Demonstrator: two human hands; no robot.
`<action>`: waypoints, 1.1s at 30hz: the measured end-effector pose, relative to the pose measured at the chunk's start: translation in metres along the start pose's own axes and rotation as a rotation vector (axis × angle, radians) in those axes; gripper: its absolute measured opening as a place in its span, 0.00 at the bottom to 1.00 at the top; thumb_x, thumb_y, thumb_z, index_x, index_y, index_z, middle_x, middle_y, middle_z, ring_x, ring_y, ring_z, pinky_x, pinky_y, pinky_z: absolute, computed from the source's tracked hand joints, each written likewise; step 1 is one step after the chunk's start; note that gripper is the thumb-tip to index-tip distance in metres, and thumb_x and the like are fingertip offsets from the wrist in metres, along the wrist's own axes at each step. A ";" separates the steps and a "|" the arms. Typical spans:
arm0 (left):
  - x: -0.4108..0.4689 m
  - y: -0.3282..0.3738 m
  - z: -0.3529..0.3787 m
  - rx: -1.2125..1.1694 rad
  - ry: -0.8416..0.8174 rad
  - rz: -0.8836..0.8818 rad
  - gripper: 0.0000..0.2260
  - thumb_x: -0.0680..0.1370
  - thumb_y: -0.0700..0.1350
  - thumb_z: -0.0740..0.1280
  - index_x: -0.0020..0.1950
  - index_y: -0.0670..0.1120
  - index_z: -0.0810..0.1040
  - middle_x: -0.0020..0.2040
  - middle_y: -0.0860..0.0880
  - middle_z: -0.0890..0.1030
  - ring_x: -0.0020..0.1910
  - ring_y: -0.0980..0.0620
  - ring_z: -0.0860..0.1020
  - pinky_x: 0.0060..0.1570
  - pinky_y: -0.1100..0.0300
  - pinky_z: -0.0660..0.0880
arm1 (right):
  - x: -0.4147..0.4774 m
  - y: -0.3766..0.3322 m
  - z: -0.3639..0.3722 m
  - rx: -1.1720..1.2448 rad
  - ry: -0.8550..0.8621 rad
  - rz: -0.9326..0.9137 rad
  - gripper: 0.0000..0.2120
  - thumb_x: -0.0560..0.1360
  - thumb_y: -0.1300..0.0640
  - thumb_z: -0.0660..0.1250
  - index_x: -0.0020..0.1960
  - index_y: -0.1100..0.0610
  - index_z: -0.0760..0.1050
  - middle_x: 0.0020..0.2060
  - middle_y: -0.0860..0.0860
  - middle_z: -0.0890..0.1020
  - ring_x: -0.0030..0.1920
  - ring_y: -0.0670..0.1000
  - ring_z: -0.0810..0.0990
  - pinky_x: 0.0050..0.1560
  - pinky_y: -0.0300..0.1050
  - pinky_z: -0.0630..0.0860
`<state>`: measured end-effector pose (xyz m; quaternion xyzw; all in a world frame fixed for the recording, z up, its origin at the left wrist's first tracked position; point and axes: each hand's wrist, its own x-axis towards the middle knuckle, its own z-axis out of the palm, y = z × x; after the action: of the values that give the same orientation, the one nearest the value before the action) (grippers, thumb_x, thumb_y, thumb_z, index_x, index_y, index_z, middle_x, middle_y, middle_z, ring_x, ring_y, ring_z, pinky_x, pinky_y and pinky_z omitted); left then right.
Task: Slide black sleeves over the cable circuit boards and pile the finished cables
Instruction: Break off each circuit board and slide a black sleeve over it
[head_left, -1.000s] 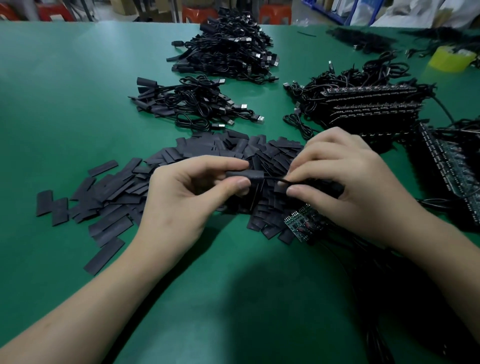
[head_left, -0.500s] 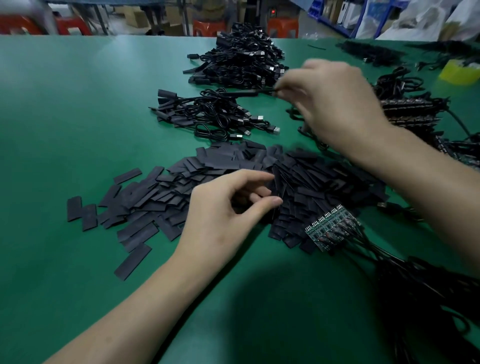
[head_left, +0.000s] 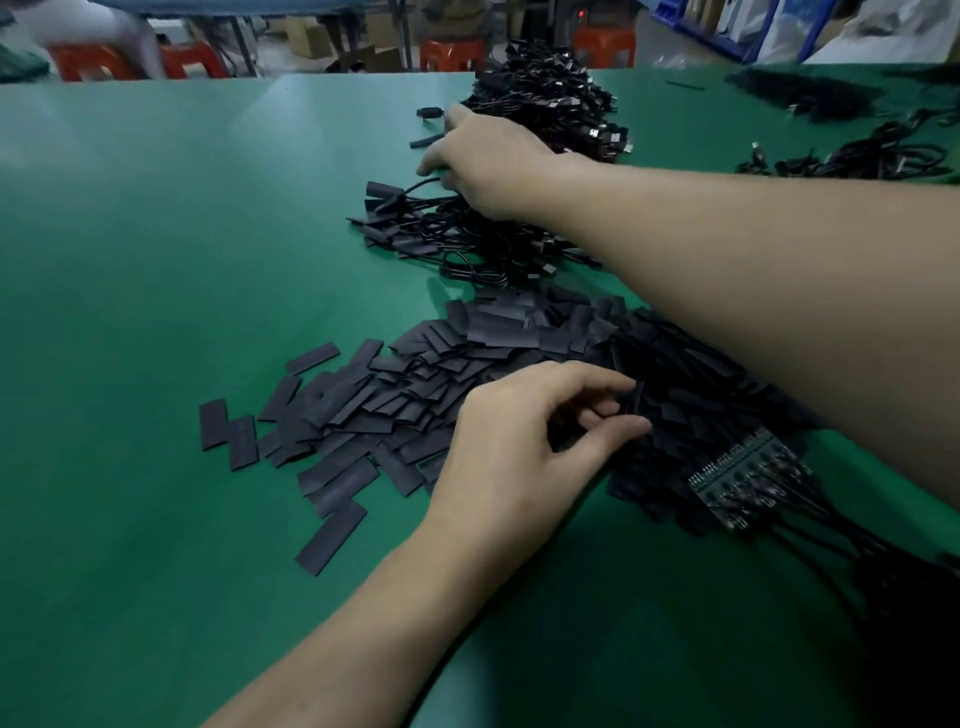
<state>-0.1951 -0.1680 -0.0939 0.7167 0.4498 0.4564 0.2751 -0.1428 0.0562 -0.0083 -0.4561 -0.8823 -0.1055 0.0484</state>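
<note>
Sleeves (head_left: 467, 374), flat and black, lie heaped in the middle of the green table (head_left: 156, 260), with a few strays spread out to the left. The left hand (head_left: 530, 447) rests on the near edge of that heap. Its thumb and forefinger are closed to a narrow pinch on one black sleeve (head_left: 635, 400), which stands on edge between the tips; the other fingers curl beneath. Just right of it a strip of circuit boards (head_left: 743, 478) lies at the heap's edge, its cables (head_left: 841, 540) trailing off to the right. Beyond the heap, the right hand (head_left: 483, 161) reaches down onto the nearer pile of finished cables (head_left: 457, 239), fingers bent over the wires. From here I cannot tell whether it grips one or merely touches. A larger pile (head_left: 550, 104) sits just behind it.
</note>
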 end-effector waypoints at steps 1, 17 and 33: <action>0.000 0.000 0.000 0.000 -0.001 0.001 0.10 0.74 0.48 0.78 0.55 0.50 0.86 0.43 0.56 0.84 0.44 0.58 0.82 0.49 0.63 0.78 | -0.002 0.000 0.000 0.004 0.010 -0.009 0.18 0.85 0.58 0.60 0.74 0.51 0.73 0.67 0.59 0.71 0.62 0.64 0.76 0.59 0.56 0.75; -0.003 0.000 0.006 0.222 -0.085 0.102 0.09 0.77 0.58 0.68 0.54 0.59 0.82 0.37 0.58 0.81 0.37 0.57 0.78 0.41 0.59 0.77 | -0.275 0.038 -0.034 0.341 -0.240 -0.045 0.16 0.70 0.33 0.67 0.52 0.38 0.82 0.49 0.39 0.73 0.54 0.40 0.72 0.56 0.44 0.72; -0.001 0.032 0.018 0.495 -0.375 0.095 0.14 0.76 0.66 0.65 0.53 0.60 0.83 0.45 0.57 0.76 0.46 0.56 0.78 0.48 0.52 0.77 | -0.301 0.033 -0.020 0.179 -0.285 0.074 0.20 0.68 0.30 0.61 0.53 0.40 0.75 0.51 0.37 0.72 0.57 0.42 0.66 0.59 0.44 0.65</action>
<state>-0.1662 -0.1824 -0.0761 0.8538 0.4548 0.2052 0.1486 0.0582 -0.1690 -0.0387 -0.4926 -0.8686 0.0410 -0.0329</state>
